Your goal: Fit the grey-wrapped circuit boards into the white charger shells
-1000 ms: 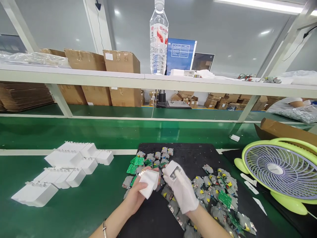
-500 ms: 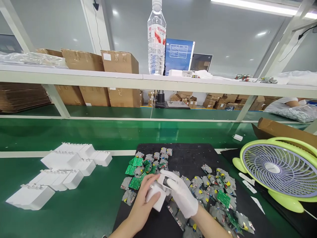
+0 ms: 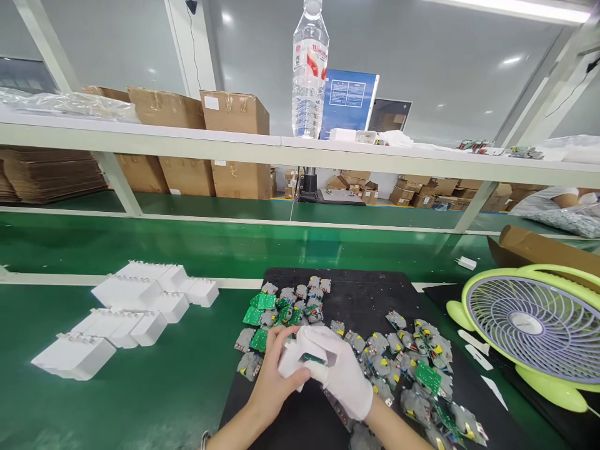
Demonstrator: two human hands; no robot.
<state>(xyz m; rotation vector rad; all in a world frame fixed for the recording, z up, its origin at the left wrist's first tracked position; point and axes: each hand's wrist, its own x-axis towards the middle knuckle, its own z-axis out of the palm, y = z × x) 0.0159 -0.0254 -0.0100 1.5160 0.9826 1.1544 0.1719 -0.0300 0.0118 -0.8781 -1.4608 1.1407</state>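
Note:
Bare-skinned, my left hand [image 3: 268, 384] is closed around a white plastic adapter case [image 3: 288, 359], thumb on its near side. My right hand [image 3: 345, 378], in a white glove, grips a white part against that case, its fingers over the top. Between the two hands a strip of green circuit board [image 3: 313, 358] shows; the glove hides much of the rest. Below and around them, a black mat [image 3: 360, 294] carries many grey circuit assemblies [image 3: 379, 344] with yellow parts, and green boards [image 3: 267, 301] lie to the left.
Rows of white adapter cases [image 3: 126, 290] stand on the green table at left. A lime-green fan [image 3: 525, 322] stands at right beside white strips [image 3: 478, 357]. One white adapter [image 3: 466, 263] lies behind it. Above, a shelf [image 3: 234, 145] holds a water bottle [image 3: 309, 81] and cartons [image 3: 234, 112].
My hands have come closer together, and the part in my right hand has turned and now sits against the case. The whole view has shifted slightly to the left.

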